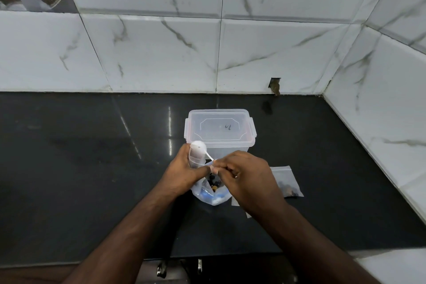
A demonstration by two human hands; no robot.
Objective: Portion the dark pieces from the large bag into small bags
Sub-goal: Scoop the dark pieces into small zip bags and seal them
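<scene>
Both hands meet over the large bag [211, 193] near the dark desk's [92, 168] front edge: left hand [184, 172] grips a white scoop [197, 146], right hand [244, 175] pinches its handle. Dark pieces [214, 183] lie inside. A filled small bag [287, 183] lies right. The lidded container [220, 130] behind bears unreadable handwriting.

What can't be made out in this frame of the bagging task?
- Head view: the large bag mouth and most dark pieces, hidden by both hands.
- What the right hand pinches, covered by its fingers.
- Whether the left hand holds a small bag: unclear.
- Container lid marking: too small.
- Filled small bag contents: blurred.
</scene>
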